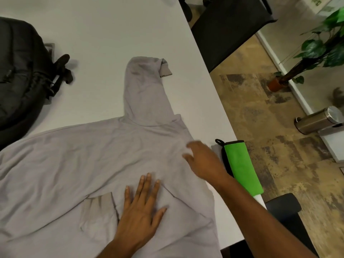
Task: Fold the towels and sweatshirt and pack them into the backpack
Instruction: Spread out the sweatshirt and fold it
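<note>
The left hand [141, 207] presses flat on the sweatshirt [78, 155]. The right hand [202, 161], blurred, rests open-fingered near the table [111, 25] edge, beside the green towel [242, 164].

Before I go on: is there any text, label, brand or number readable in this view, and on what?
None can be read.
Green and white sign at the top right edge: green marks, too blurred and cut off to read.
Grey sweatshirt, black backpack, green towel: no print or label shows.
Metal bin on the floor: no marking legible.
</note>
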Demonstrator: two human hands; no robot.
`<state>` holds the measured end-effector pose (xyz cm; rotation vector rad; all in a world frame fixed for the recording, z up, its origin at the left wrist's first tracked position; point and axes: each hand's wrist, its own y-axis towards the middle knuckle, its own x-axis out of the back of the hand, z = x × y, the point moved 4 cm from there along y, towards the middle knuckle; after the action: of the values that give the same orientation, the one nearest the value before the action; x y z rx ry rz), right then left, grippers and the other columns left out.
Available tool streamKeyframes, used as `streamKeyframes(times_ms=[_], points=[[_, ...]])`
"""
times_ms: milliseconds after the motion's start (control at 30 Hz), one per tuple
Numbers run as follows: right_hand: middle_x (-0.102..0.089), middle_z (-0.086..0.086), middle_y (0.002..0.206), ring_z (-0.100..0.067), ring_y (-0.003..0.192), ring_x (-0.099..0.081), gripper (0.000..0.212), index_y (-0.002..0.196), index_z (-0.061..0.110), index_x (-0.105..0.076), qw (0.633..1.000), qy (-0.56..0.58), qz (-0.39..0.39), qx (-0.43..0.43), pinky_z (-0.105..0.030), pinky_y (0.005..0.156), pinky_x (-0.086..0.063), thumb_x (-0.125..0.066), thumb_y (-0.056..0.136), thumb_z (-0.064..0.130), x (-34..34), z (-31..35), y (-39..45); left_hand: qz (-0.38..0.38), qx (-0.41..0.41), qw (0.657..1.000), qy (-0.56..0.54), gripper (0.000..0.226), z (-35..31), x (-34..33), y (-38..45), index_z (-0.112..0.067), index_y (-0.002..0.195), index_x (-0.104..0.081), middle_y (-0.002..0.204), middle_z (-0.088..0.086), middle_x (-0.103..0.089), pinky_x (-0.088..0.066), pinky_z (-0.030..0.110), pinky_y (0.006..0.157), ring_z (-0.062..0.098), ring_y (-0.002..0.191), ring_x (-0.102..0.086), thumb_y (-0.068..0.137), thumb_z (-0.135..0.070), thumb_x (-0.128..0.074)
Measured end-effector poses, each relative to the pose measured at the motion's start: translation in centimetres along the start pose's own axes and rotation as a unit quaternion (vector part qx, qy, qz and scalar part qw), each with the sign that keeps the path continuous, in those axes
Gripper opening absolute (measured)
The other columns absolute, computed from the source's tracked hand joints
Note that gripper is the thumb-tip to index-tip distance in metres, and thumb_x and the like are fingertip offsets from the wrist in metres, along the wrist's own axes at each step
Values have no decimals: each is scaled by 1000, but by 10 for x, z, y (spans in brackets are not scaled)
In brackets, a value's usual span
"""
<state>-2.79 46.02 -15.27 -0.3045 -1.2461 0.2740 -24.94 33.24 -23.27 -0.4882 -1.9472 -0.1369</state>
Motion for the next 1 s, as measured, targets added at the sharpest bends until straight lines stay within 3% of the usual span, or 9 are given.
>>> streamKeyframes(times_ms=[67,167,267,367,467,533,733,867,1000], points=[[-31,-8,163,-26,146,-32,60,155,19,-34,998,5,-38,57,-41,115,-35,-46,104,48,-6,20,42,-26,53,998,2,74,23,14,14,-23,164,-17,171,5,-10,-9,56,122,25,158,-12,102,-63,-23],[4,-4,171,-22,157,-1,78,163,24,-4,992,-102,19,72,-46,125,-15,-27,101,66,-33,25,83,-43,169,985,11,76,79,32,27,-22,163,-19,171,10,-11,-11,64,119,30,157,-13,99,-61,-24],[18,1,169,-18,156,10,80,161,29,12,988,-141,55,14,-52,125,-5,-17,99,71,-48,-1,99,-22,257,966,17,79,135,39,14,-26,164,-7,171,8,8,-7,69,119,28,158,6,97,-67,-10],[24,5,167,-14,155,16,81,158,32,18,986,-154,66,8,-52,125,2,-15,97,74,-49,-13,103,13,257,966,20,77,152,37,2,-36,159,19,165,-4,32,6,64,120,16,152,30,94,-73,0],[20,0,168,-17,156,14,82,161,26,13,986,-160,52,5,-51,125,4,-12,98,72,-47,-6,100,21,261,965,-4,73,149,40,5,-37,158,20,163,-7,35,13,60,119,12,150,34,99,-71,-7],[9,-6,170,-20,157,8,81,163,19,3,991,-134,6,21,-49,126,0,-14,100,68,-46,5,84,12,253,967,-39,71,151,44,3,-34,162,10,166,-9,28,13,58,120,10,151,29,102,-67,-11],[-45,-9,155,-24,142,-42,67,148,12,-48,984,27,-66,166,-46,116,-37,-40,102,60,-74,13,-38,-87,204,970,-103,67,155,54,-47,-17,158,-35,169,0,-21,-11,50,125,11,156,-9,103,-52,-21],[-48,-5,151,-22,135,-46,67,144,18,-53,971,8,-41,235,-37,115,-30,-48,98,66,-113,16,-128,-81,186,977,-72,60,149,43,-95,-14,152,-46,165,1,-32,-21,49,122,14,154,-23,103,-45,-28],[-59,-2,135,-22,122,-54,63,137,17,-59,952,-18,-44,301,-36,108,-35,-51,96,65,-149,66,-174,-91,201,972,-76,59,149,43,-122,-17,154,-42,165,1,-32,-13,45,125,14,154,-22,104,-44,-27]])
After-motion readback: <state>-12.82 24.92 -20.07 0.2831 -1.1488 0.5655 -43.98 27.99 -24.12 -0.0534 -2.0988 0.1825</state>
